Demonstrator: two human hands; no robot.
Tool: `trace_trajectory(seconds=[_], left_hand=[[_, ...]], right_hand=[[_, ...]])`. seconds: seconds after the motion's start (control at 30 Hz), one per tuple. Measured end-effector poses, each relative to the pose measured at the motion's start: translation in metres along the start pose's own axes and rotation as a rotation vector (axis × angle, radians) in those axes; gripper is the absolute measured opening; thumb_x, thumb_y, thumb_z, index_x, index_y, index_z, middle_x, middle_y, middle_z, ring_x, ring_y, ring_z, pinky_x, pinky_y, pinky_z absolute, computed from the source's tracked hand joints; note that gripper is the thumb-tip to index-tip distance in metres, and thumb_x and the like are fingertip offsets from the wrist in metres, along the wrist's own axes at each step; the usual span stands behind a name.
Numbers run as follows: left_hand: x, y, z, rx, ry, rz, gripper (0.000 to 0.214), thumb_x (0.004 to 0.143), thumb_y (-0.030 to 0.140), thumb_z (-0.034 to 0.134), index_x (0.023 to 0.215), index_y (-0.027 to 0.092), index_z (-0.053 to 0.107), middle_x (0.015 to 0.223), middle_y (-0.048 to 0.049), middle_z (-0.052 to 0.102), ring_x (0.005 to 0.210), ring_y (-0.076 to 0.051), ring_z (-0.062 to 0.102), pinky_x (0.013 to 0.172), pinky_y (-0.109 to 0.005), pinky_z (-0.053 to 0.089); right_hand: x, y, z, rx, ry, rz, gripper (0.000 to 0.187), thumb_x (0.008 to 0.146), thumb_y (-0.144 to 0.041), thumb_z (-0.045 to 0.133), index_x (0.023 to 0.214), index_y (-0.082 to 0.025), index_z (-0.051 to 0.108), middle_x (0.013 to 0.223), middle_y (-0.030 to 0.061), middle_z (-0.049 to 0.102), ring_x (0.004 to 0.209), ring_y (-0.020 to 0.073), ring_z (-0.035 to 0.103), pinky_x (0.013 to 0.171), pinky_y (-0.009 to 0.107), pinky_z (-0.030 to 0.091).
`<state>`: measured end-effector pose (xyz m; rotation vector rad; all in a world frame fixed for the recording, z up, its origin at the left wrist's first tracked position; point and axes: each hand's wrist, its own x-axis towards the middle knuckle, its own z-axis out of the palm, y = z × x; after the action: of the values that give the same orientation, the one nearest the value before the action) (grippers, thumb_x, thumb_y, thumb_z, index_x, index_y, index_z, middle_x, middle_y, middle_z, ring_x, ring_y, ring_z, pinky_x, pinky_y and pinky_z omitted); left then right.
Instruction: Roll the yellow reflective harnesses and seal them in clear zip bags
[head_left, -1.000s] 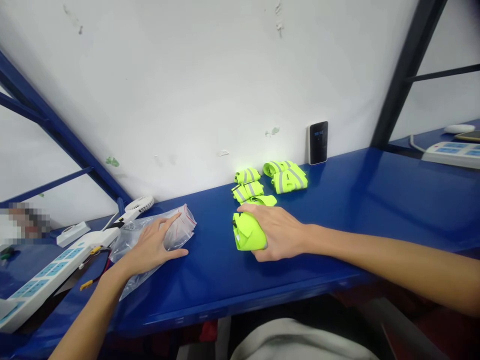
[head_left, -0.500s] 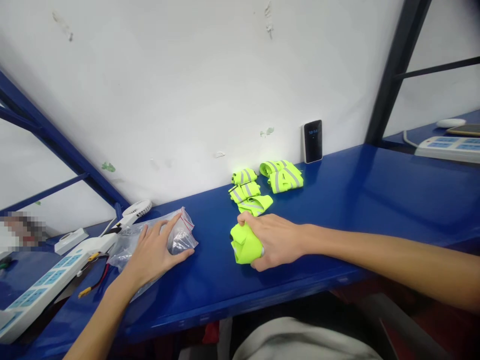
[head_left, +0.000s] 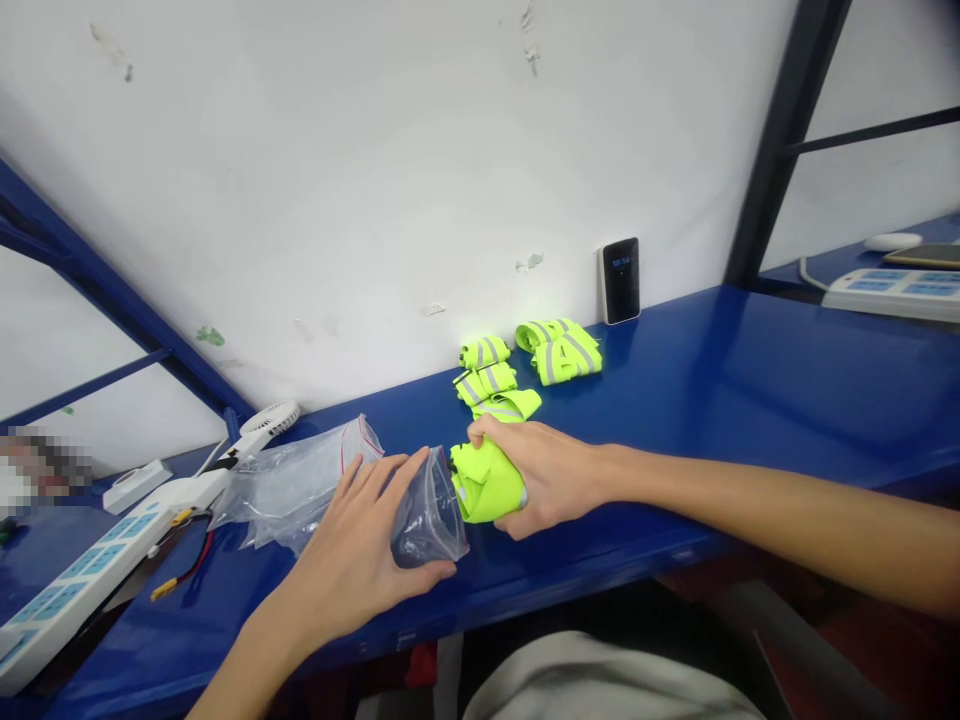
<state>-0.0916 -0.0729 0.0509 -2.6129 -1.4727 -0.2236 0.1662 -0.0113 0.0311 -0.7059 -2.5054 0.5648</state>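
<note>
My left hand (head_left: 360, 545) curves around a clear zip-lock bag (head_left: 431, 515), thumb at the near side and fingers at the far side. The bag's mouth gapes toward the right. In my right hand (head_left: 547, 475) is a rolled neon-yellow reflective strap (head_left: 484, 480), gripped from its right side. Its left end is right at the bag's mouth; whether it has entered I cannot tell. Behind it lie several more rolled reflective straps (head_left: 487, 380), with a further bundle of reflective straps (head_left: 566, 350) to their right.
More clear bags (head_left: 289, 475) lie flat left of my hand. A white power strip (head_left: 90, 560), a cable with yellow connectors (head_left: 187, 560) and a small white fan (head_left: 274, 420) are at the left. A dark-screened device (head_left: 621, 280) leans on the wall behind the blue table (head_left: 712, 400).
My left hand has moved right, drawing one bag away from the other bags and up to the rolled strap. My right hand has barely moved and keeps its grip.
</note>
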Motion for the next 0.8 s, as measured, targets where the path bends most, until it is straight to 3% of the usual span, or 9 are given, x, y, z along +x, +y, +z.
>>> trace_trajectory(seconds=[0.13,0.3,0.57,0.8], left_hand=[[0.004,0.008,0.0,-0.048,0.002,0.0,0.092,0.071,0.061,0.066,0.147,0.028,0.025,0.136,-0.0108,0.045,0.123,-0.033,0.045,0.107,-0.056,0.033],[0.014,0.023,0.003,-0.061,0.007,0.05,0.089,0.07,0.055,0.07,0.145,0.028,0.031,0.128,-0.0102,0.048,0.115,-0.031,0.049,0.103,-0.054,0.036],[0.024,0.03,0.007,-0.113,-0.122,0.004,0.102,0.064,0.069,0.067,0.148,0.028,0.026,0.119,-0.0098,0.049,0.108,-0.033,0.044,0.096,-0.056,0.038],[0.024,0.022,-0.002,-0.268,-0.085,-0.057,0.082,0.088,0.058,0.045,0.152,0.034,0.001,0.119,-0.0083,0.046,0.107,-0.029,0.042,0.097,-0.058,0.035]], right_hand=[[-0.001,0.003,0.001,0.018,-0.052,-0.024,0.065,0.059,-0.037,0.075,0.108,-0.022,0.037,0.095,0.0012,0.049,0.071,0.0153,0.047,0.059,0.027,0.039],[-0.001,0.002,0.004,0.025,-0.044,-0.058,0.068,0.057,-0.038,0.078,0.111,-0.02,0.041,0.11,0.0061,0.037,0.081,0.0166,0.048,0.067,0.029,0.045],[0.001,0.003,0.0,0.034,-0.074,-0.13,0.066,0.056,-0.038,0.08,0.107,-0.019,0.043,0.1,0.0038,0.04,0.089,0.0208,0.046,0.078,0.034,0.044],[0.001,0.0,-0.007,0.064,-0.065,-0.081,0.063,0.056,-0.038,0.081,0.103,-0.02,0.043,0.099,0.0025,0.041,0.085,0.0195,0.046,0.073,0.031,0.041]])
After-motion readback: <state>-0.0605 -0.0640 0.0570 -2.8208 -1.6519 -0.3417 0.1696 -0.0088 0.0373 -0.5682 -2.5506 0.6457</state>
